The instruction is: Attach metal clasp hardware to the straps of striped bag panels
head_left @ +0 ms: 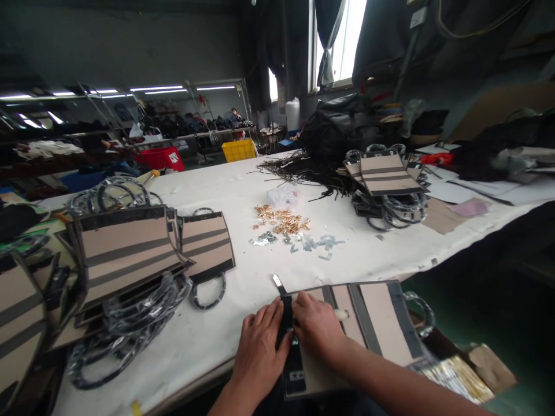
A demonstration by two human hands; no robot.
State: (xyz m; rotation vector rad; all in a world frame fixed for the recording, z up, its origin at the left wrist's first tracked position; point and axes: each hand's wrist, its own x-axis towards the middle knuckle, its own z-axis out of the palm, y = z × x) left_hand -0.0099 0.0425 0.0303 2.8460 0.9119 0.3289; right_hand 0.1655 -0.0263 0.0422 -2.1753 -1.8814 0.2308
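Note:
A flat beige bag panel (385, 323) with dark grey bands and black edges lies before me at the table's front edge. My left hand (262, 344) grips its black left border, fingers together and thumb on the strip. My right hand (316, 323) is closed over the same border. From that fist sticks out the pale rounded end of a tool handle (342, 314); its working end is hidden. A short black strap with a shiny metal tip (277, 281) points away past my fingertips. One plastic-wrapped handle (422, 312) loops from the panel's right end.
Gold-coloured metal fittings (288, 221) and thin silver plates (316, 242) lie mid-table. More bag panels (125, 237) with wrapped handles are piled left, another stack (390, 173) at the right. Black cords (299, 167) lie at the back. A gold-wrapped bundle (459, 378) sits low right.

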